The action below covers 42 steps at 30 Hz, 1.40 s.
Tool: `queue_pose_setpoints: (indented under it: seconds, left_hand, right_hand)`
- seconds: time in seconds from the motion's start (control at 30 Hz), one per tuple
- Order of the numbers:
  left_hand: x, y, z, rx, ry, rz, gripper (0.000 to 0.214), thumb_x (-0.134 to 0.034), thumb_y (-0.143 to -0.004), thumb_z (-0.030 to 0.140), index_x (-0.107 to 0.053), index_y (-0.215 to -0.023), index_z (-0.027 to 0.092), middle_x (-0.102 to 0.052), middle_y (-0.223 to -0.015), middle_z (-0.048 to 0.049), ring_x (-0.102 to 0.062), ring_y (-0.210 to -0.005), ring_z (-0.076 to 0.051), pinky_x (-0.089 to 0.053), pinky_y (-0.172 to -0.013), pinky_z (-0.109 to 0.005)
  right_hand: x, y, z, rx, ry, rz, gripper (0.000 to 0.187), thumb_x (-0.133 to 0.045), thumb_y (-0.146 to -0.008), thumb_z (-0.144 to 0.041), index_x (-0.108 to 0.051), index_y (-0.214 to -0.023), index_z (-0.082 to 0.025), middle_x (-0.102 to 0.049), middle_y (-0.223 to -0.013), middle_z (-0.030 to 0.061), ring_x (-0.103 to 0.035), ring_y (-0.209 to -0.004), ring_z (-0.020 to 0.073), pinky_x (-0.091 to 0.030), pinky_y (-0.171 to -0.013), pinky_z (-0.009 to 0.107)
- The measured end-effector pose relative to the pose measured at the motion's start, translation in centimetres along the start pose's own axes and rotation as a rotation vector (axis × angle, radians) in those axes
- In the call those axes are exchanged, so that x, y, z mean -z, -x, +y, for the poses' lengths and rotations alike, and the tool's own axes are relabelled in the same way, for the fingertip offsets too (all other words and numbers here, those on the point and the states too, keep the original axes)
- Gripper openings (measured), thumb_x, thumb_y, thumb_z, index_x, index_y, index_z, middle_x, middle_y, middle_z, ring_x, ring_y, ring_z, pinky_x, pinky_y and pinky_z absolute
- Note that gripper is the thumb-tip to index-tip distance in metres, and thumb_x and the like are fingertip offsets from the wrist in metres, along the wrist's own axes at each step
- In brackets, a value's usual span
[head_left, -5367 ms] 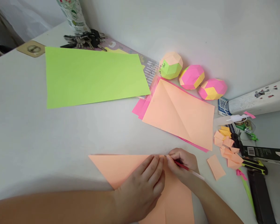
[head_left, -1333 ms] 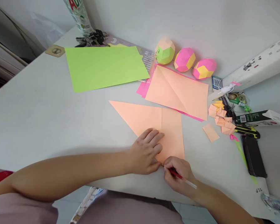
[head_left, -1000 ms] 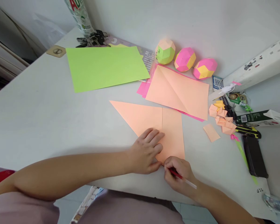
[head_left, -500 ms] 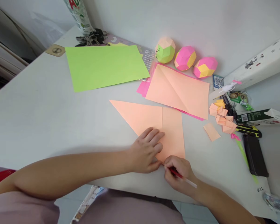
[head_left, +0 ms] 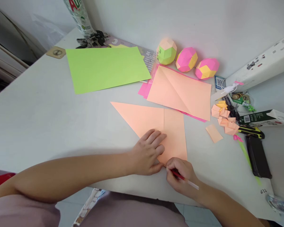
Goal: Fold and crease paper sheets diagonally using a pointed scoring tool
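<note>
Peach paper (head_left: 174, 132), folded into a triangle with a flap, could be pushed askew under the left hand (head_left: 148, 154) if that flat palm's pressure were eased while the red pen (head_left: 191, 184) bears on its near corner. A mark would then be misplaced, or the layers shifted. A tear at that thin point is also judged possible under hard pressing. The paper's lower left part is covered by the open, spread left hand, pressed to the tabletop (head_left: 49, 126). At its near corner, just right of that, the right hand (head_left: 181, 173) is closed round the pen, tip seemingly touching the point.

Home craft desk (head_left: 38, 110) w/ keys (head_left: 92, 37), paper balls (head_left: 186, 59)
</note>
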<state>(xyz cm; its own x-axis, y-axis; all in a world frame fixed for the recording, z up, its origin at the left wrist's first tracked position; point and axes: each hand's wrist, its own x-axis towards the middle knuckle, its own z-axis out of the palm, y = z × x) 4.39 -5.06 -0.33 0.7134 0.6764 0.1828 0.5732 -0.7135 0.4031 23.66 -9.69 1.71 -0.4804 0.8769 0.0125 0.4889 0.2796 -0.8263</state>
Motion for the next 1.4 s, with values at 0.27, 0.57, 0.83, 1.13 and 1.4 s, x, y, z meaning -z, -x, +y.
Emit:
queue_pose_setpoints:
  seconds: [0.27,0.57,0.83,1.13,1.4]
  left_hand:
    - [0.0,0.1,-0.1,-0.005,0.015,0.001,0.031,-0.058,-0.074,0.046,-0.056,-0.084,0.016,-0.046,-0.132,-0.0162,-0.037,-0.122,-0.035,-0.025,-0.107,-0.053]
    - [-0.1,-0.4,-1.4,0.075,-0.052,0.211,0.034,-0.052,-0.084,0.033,-0.05,-0.111,0.013,-0.044,-0.133,-0.0198,-0.04,-0.124,-0.034,-0.04,-0.097,-0.051]
    - [0.6,-0.7,-4.0,0.145,-0.294,-0.106,0.077,-0.03,-0.09,0.061,-0.029,-0.143,0.004,-0.018,-0.151,-0.0215,-0.011,-0.14,-0.036,-0.016,-0.112,-0.051]
    - [0.4,1.6,-1.7,0.068,-0.279,-0.268,0.075,-0.023,-0.092,0.063,-0.015,-0.148,0.014,-0.004,-0.152,-0.015,-0.003,-0.14,-0.036,-0.012,-0.114,-0.051]
    - [0.7,1.7,-1.9,0.059,-0.227,-0.313,0.079,-0.029,-0.089,0.065,-0.004,-0.147,0.017,0.001,-0.152,-0.0122,0.001,-0.14,-0.035,-0.011,-0.114,-0.051]
  right_hand:
    - [1.4,-0.7,0.9,-0.193,-0.33,0.099,0.015,-0.05,-0.084,-0.016,-0.047,-0.07,-0.021,-0.055,-0.066,-0.0034,-0.045,-0.045,0.0065,-0.039,-0.046,0.022]
    - [4.7,-3.3,4.6,-0.204,-0.297,0.568,0.022,-0.051,-0.091,-0.041,-0.06,-0.092,-0.021,-0.065,-0.077,0.0026,-0.053,-0.054,0.0108,-0.046,-0.05,0.026]
    - [5.9,-2.9,5.4,-0.114,0.13,0.597,0.03,-0.038,-0.097,-0.039,-0.059,-0.092,-0.018,-0.068,-0.083,0.0051,-0.06,-0.066,0.0139,-0.051,-0.063,0.027]
    - [10.5,-2.0,6.4,-0.231,0.637,0.669,0.017,-0.044,-0.087,-0.022,-0.059,-0.091,-0.016,-0.061,-0.081,0.0091,-0.056,-0.084,0.0224,-0.043,-0.073,0.033]
    - [12.6,0.2,6.0,-0.534,0.918,0.367,0.006,-0.055,-0.074,-0.013,-0.059,-0.074,-0.017,-0.063,-0.076,0.0066,-0.057,-0.074,0.02,-0.023,-0.052,0.024]
